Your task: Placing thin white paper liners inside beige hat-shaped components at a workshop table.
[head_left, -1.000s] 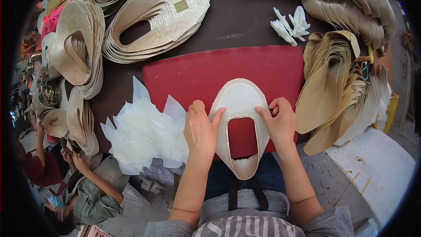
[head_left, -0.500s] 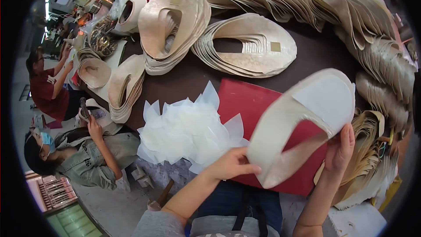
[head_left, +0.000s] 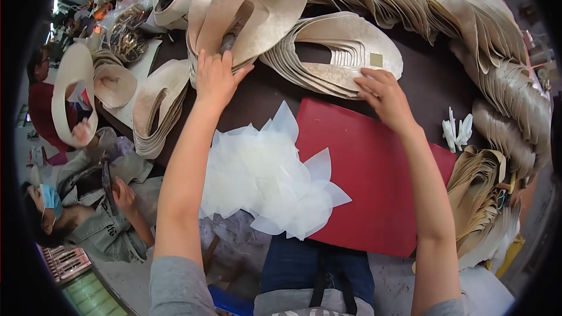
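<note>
Left hand: fingers lie against the near rim of the left stack of shoe uppers; the palm is hidden, so whether the grip is closed cannot be told. Centre: translucent leaf-shaped pieces overlap the red mat on the worktop. Right: the second stack meets the fingertips of the right hand, its grip equally uncertain. Sound handling probably means isolating one layer by its rim, keeping lower layers aligned, and pressing lightly against creasing.
</note>
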A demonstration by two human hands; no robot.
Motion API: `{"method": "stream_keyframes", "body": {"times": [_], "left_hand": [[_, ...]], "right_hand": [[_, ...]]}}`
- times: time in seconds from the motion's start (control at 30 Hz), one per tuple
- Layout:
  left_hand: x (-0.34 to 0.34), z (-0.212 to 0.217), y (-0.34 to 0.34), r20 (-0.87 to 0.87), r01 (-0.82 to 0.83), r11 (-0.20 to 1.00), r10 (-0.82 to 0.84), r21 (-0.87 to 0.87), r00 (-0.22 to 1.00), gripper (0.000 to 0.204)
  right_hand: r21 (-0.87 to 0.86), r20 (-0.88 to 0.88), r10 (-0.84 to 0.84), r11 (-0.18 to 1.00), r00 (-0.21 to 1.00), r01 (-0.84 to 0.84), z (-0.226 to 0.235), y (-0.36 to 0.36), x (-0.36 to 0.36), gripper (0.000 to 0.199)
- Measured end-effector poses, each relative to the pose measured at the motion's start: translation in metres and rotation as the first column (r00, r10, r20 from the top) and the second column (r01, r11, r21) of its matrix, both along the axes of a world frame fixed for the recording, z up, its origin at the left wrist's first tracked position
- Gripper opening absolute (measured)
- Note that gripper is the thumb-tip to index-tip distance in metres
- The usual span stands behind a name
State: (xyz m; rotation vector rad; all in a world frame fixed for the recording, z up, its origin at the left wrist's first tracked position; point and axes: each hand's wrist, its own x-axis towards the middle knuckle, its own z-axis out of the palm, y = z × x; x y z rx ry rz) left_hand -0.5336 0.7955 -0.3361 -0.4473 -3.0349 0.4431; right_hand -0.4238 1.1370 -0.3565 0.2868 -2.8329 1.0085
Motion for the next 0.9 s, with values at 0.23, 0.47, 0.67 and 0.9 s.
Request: {"method": "stream_keyframes", "body": {"times": [0.23, 0.47, 0.67, 0.9], "left_hand": [[0.075, 0.023, 0.005, -0.130, 0.217, 0.893, -0.180, 0.395, 0.975, 0.059], [0.238, 0.001, -0.035, 0.181, -0.073, 0.778, -0.053, 0.624, 0.982, 0.041], [0.220, 0.002, -0.012, 0.126, 0.362, 0.890, -0.407, 0.278, 0.904, 0.033], [0.206, 0.003, -0.001, 0.128, 0.504, 0.852, -0.520, 0.140, 0.844, 0.021]], "right_hand": [[-0.160, -0.136, -0.369, 0.924, 0.919, 0.347, 0.089, 0.031, 0.001, 0.029], [0.425, 0.254, 0.077, 0.887, 0.964, -0.183, 0.094, 0.011, 0.061, 0.031], [-0.002, 0.126, 0.563, 0.823, 0.817, -0.567, 0.067, -0.118, 0.061, 0.029], [0.238, 0.177, 0.698, 0.653, 0.693, -0.719, 0.029, -0.127, 0.048, 0.016]]}}
